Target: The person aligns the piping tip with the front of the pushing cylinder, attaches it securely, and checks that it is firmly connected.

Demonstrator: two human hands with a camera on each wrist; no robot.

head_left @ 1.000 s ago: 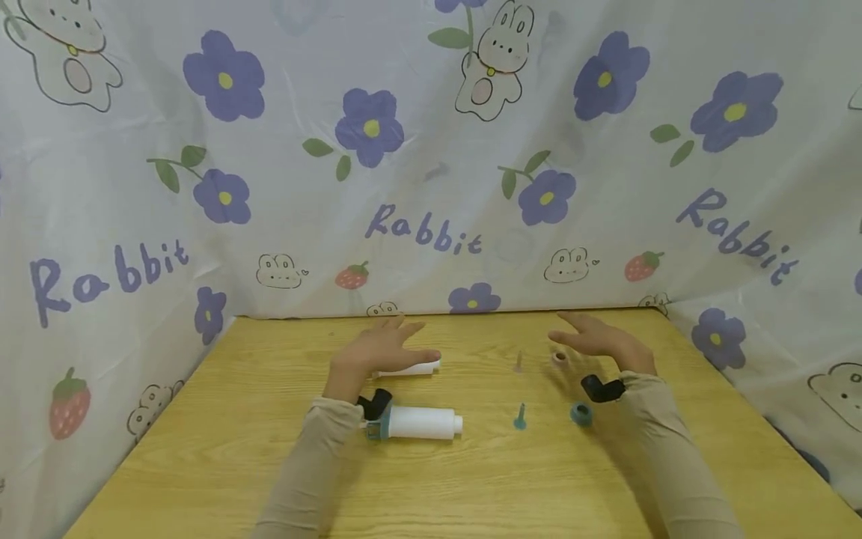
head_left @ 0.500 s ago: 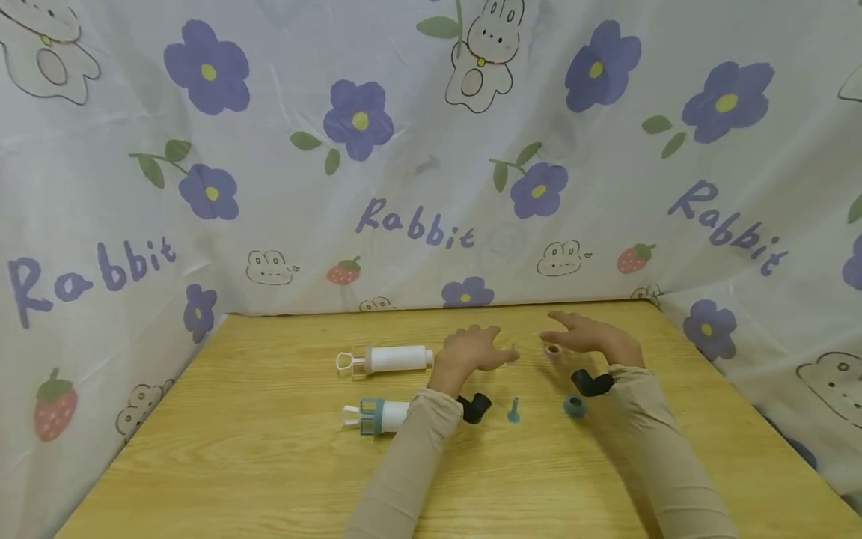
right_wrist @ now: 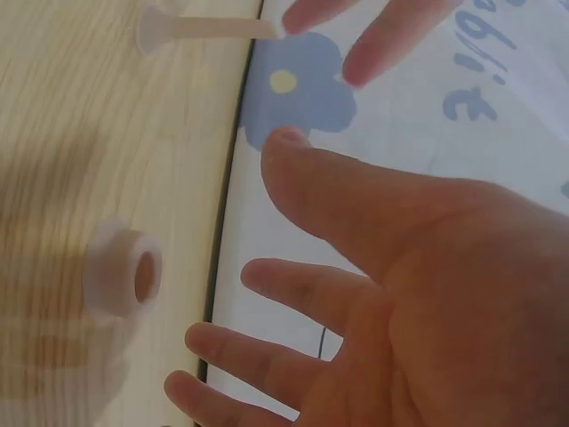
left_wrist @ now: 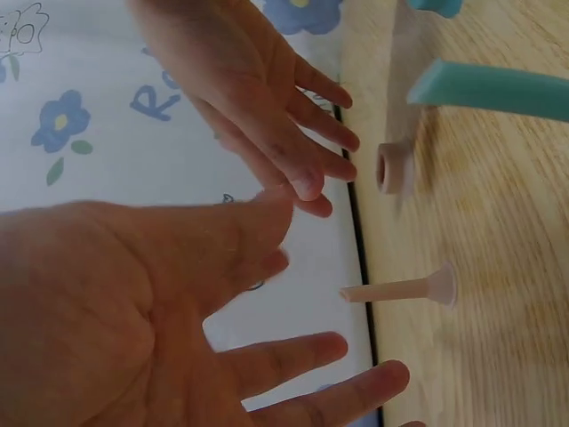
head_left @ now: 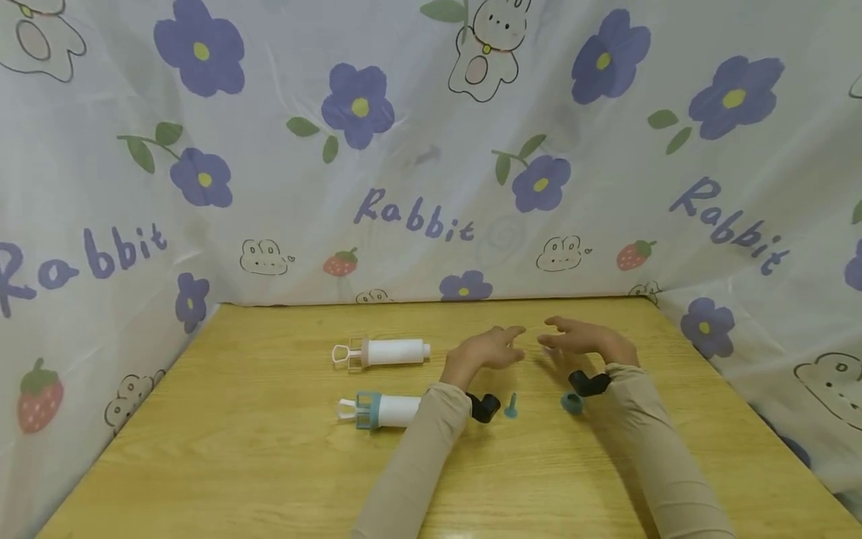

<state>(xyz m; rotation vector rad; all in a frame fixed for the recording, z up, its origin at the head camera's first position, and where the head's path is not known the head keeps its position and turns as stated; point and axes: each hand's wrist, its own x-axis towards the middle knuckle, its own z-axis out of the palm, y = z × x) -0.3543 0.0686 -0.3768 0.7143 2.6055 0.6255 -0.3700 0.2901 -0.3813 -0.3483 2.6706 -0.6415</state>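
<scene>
Both hands hover over the back half of the wooden table with nothing in their grasp. My left hand (head_left: 481,355) has its fingers spread; the left wrist view shows them beside a pale pink stem with a flared foot (left_wrist: 396,290), standing upright. My right hand (head_left: 582,338), fingers also extended, is over a pale pink collar-shaped ring (right_wrist: 124,271) on the table. Nearer the front stand a teal stem with a flared foot (head_left: 512,406) and a teal ring (head_left: 572,403). The left forearm partly covers a white cylinder with a teal cage end (head_left: 397,411).
Behind that cylinder lies a similar white cylinder with a pink cage end and loop (head_left: 395,352). A cloth printed with rabbits and flowers (head_left: 417,165) hangs along the wooden table's (head_left: 236,471) back edge. Black wrist cameras (head_left: 589,382) sit under both wrists.
The left hand has swept right from above the white cylinders to near the pink stem, uncovering the pink-ended cylinder. The right hand stays nearly in place. The head view has shifted slightly.
</scene>
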